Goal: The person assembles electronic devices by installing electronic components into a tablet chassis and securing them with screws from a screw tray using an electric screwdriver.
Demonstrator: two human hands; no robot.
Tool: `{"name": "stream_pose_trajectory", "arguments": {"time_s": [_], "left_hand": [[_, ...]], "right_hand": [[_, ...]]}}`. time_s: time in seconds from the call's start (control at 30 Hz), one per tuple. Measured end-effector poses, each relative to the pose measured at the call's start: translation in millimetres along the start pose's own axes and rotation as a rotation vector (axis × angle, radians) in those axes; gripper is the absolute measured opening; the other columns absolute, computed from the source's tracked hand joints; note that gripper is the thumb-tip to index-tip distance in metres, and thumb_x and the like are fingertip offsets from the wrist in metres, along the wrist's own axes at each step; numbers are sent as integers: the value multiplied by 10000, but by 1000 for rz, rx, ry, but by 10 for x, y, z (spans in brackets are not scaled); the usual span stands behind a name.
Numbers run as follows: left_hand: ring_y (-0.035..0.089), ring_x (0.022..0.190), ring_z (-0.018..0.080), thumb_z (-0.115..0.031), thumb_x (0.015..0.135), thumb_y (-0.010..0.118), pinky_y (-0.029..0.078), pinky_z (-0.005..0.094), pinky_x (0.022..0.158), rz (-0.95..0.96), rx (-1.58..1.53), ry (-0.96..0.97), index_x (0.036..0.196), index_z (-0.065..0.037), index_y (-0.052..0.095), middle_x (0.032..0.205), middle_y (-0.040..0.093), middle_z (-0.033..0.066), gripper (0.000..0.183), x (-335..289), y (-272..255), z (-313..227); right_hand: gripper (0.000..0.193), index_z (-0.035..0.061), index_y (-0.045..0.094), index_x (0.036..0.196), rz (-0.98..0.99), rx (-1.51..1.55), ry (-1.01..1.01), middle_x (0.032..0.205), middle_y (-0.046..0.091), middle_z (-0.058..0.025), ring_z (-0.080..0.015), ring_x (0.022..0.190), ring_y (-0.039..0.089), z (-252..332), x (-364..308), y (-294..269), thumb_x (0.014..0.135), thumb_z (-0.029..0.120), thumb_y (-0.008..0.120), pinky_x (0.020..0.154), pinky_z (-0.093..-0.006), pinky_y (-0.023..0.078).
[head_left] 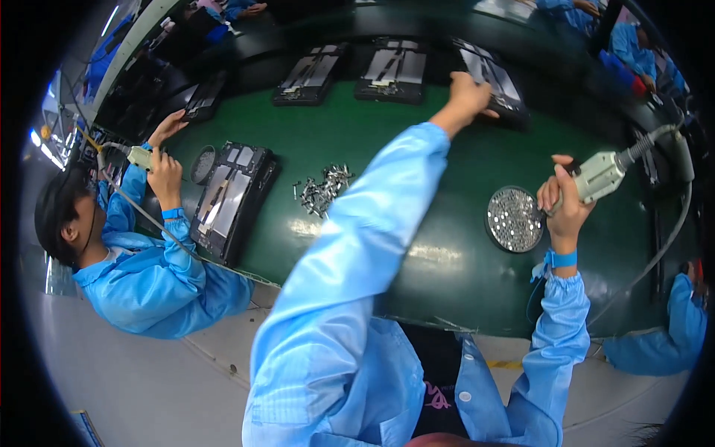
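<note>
On the green worktop, a flat black rectangular panel with silver inner plates is pressed at its near edge by the left hand, fingers laid flat, nothing enclosed. A pale grey corded electric screwdriver is held in the closed grip of the right hand, beside a round dish of silver screws. The panel is judged rigid, thin and scratch-prone, best taken by its edges; the screwdriver, by its body.
</note>
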State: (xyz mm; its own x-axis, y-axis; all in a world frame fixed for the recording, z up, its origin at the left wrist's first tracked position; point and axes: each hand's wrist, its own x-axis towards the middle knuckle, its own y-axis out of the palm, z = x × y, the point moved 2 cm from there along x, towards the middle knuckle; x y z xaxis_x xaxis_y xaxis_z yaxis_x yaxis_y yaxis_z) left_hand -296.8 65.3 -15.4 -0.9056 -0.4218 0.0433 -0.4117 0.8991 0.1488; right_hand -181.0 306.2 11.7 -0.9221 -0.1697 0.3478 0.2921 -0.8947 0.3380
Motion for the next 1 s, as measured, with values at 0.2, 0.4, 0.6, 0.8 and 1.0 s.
{"name": "stream_pose_trajectory", "arguments": {"time_s": [0.2, 0.4, 0.6, 0.8, 1.0], "left_hand": [[658, 698, 182, -114, 990, 529, 579, 297, 524, 257, 17, 97, 1130, 108, 519, 991, 651, 155, 264, -1368, -781, -421], [665, 746, 199, -98, 983, 544, 560, 317, 485, 74, -18, -254, 1269, 109, 390, 1042, 611, 167, 385, -2900, -1291, -253], [674, 706, 215, -122, 962, 600, 510, 320, 498, 76, 550, -257, 1238, 70, 461, 899, 633, 167, 364, -3413, -1600, -301], [617, 704, 278, -95, 928, 636, 489, 360, 619, -326, 1234, 412, 1023, -23, 671, 852, 613, 155, 124, -2830, -2698, -662], [617, 694, 287, -76, 893, 674, 491, 358, 632, -71, 1257, 423, 965, -4, 640, 857, 627, 153, 107, -2459, -3223, -459]], "right_hand": [[167, -64, 635, 1032, 18, 11, -18, 540, 441, -12, -103, 409, 418, 26, -3, -56, 904, 40, 607, 415, -276, 379], [159, -70, 647, 1002, 41, -22, -43, 536, 444, -14, -107, 401, 421, 36, -28, 14, 895, 36, 597, 411, -281, 384], [179, -77, 649, 1009, 65, -34, -63, 529, 440, -16, -115, 397, 415, 30, -64, 25, 895, 47, 589, 411, -287, 375], [183, -76, 648, 1021, 85, -32, -64, 534, 440, -17, -117, 405, 419, 56, -99, 51, 896, 45, 591, 414, -288, 376], [179, -71, 646, 1037, 109, -19, -76, 539, 456, -14, -112, 408, 440, 80, -145, 86, 899, 34, 600, 412, -288, 388]]}}
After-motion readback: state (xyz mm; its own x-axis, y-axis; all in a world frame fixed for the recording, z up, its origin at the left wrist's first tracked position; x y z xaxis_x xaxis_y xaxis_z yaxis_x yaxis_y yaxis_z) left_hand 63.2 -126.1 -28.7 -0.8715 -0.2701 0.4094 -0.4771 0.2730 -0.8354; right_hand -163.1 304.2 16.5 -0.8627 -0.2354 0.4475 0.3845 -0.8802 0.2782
